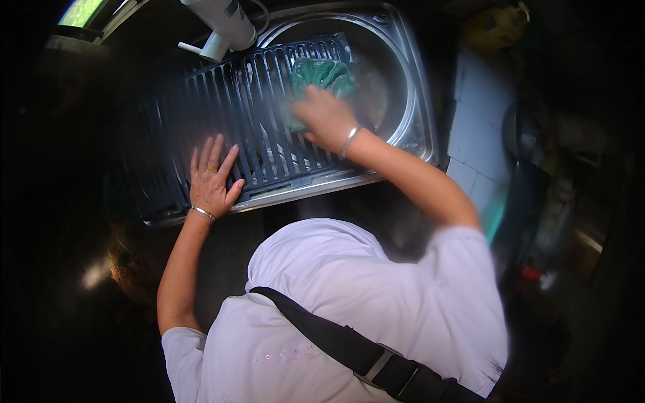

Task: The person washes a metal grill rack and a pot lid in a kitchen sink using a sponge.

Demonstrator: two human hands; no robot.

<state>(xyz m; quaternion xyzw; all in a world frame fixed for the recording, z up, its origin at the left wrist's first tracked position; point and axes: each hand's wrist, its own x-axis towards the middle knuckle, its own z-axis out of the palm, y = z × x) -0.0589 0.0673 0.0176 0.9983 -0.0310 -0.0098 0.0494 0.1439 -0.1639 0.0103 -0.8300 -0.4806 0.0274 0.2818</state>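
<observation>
A dark slatted plastic panel (227,116) lies across a stainless steel sink (421,116), over its drainboard side and part of the round basin. My right hand (327,118) grips a wet green cloth (322,75) streaked with what looks like suds, and presses it against the slats near the panel's right end. That hand is slightly blurred. Flat on the panel's near left part rests my left hand (215,176), fingers spread and holding nothing. The panel's far left end fades into shadow.
Above the panel juts a white faucet-like fixture (221,30) with a short lever. White tiles (468,141) run along the right, beside dim, blurred items. A yellow object (496,27) sits at the upper right. The sink's metal front edge (312,190) faces my body.
</observation>
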